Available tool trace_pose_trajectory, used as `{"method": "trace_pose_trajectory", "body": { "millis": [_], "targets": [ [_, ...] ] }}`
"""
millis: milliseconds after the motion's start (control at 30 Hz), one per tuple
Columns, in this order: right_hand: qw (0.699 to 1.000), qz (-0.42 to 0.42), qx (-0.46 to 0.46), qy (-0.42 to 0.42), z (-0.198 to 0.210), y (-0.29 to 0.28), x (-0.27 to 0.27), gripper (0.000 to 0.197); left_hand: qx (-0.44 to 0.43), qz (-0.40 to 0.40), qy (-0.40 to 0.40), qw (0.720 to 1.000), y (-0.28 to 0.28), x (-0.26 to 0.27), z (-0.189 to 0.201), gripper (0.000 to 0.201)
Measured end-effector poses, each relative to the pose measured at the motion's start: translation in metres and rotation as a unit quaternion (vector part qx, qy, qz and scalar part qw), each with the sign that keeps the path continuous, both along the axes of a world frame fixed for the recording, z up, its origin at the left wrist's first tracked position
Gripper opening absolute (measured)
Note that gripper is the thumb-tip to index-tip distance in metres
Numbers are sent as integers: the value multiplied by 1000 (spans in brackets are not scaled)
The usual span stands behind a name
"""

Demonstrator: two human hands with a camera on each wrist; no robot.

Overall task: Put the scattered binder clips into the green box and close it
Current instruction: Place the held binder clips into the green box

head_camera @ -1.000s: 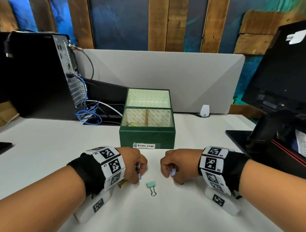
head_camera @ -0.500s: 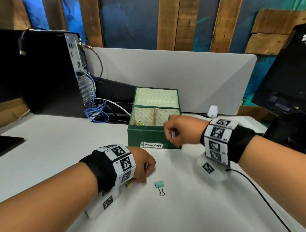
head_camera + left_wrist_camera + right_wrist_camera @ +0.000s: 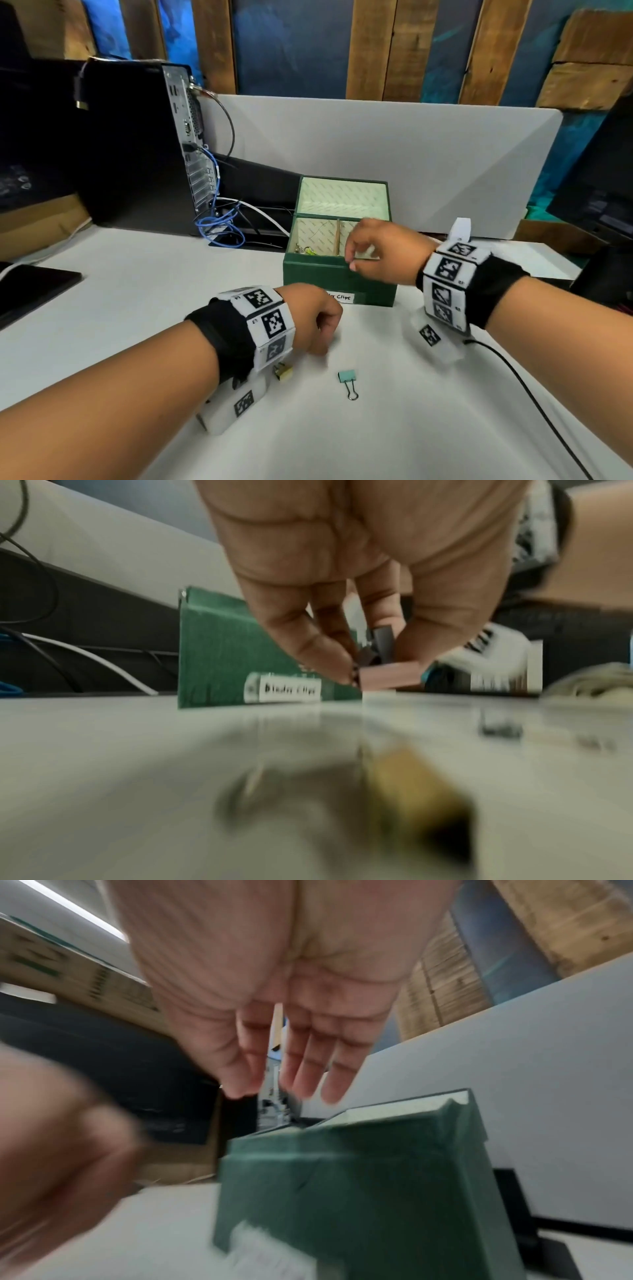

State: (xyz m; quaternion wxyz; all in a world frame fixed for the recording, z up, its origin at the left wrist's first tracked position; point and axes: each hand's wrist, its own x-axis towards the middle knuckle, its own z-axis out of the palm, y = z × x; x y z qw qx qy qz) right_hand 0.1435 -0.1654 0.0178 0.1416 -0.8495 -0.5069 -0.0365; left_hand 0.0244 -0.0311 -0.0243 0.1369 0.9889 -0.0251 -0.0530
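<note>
The green box (image 3: pixel 308 277) stands open at mid-table, its lid upright behind it; several clips (image 3: pixel 305 250) lie in its left compartment. My right hand (image 3: pixel 356 260) hovers over the box's front rim, and in the right wrist view this hand (image 3: pixel 287 1088) has straight fingers and holds nothing above the box (image 3: pixel 342 1191). My left hand (image 3: pixel 322 329) hangs just above the table in front of the box. There it (image 3: pixel 377 669) pinches a small pale binder clip (image 3: pixel 390 676). A mint binder clip (image 3: pixel 347 377) and a gold one (image 3: pixel 283 372) lie on the table.
A black computer tower (image 3: pixel 137 144) with blue and white cables (image 3: pixel 222 226) stands at the back left. A grey divider (image 3: pixel 376 154) runs behind the box. A black cable (image 3: pixel 531 394) crosses the table at right, and a dark flat device (image 3: pixel 30 287) lies at left.
My right hand rose from the table to the box and opened; the clip it pinched is no longer in it. The left hand kept its clip and shifted slightly toward the box.
</note>
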Motion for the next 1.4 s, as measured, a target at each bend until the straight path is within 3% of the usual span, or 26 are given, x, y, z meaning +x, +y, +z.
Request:
{"method": "trace_pose_trajectory", "body": {
  "millis": [133, 200, 333, 533, 767, 900, 967, 1033, 1100, 1167, 1233, 1400],
  "targets": [
    [971, 114, -197, 79, -18, -20, -38, 22, -110, 33, -59, 992, 9, 5, 28, 10],
    [951, 143, -246, 124, -27, -23, -51, 33, -114, 52, -90, 988, 9, 13, 44, 9],
    [945, 163, -254, 130, -38, -20, -57, 40, -82, 67, -116, 988, 4, 36, 65, 10],
    [954, 164, -220, 117, -47, -18, -53, 18, -87, 73, -134, 984, -14, 80, 78, 14],
    [968, 100, -209, 94, -47, -19, -48, 24, -116, 83, -146, 979, -17, 120, 63, 10],
    [972, 82, -207, 82, -47, -20, -44, 23, -67, 80, -169, 980, -7, 105, 56, 14],
    [973, 77, -206, 75, -48, -21, -43, 21, -28, 54, -129, 990, -2, 82, 57, 11],
    [974, 77, -203, 69, -48, -21, -43, 19, -4, 24, -22, 999, 1, 54, 54, 12],
    [977, 80, -184, 67, -47, -21, -42, 16, 25, 10, 102, 994, 3, 31, 44, 18],
    [984, 79, -150, 53, -45, -21, -41, 15, 61, 13, 174, 983, 7, 13, 29, 29],
    [991, 77, -108, 28, -41, -21, -41, 14, 98, 16, 197, 975, 10, 2, 14, 37],
    [995, 55, 41, -75, -6, -16, -41, 12, 92, -10, 197, 976, 15, -7, -2, 21]
  ]
}}
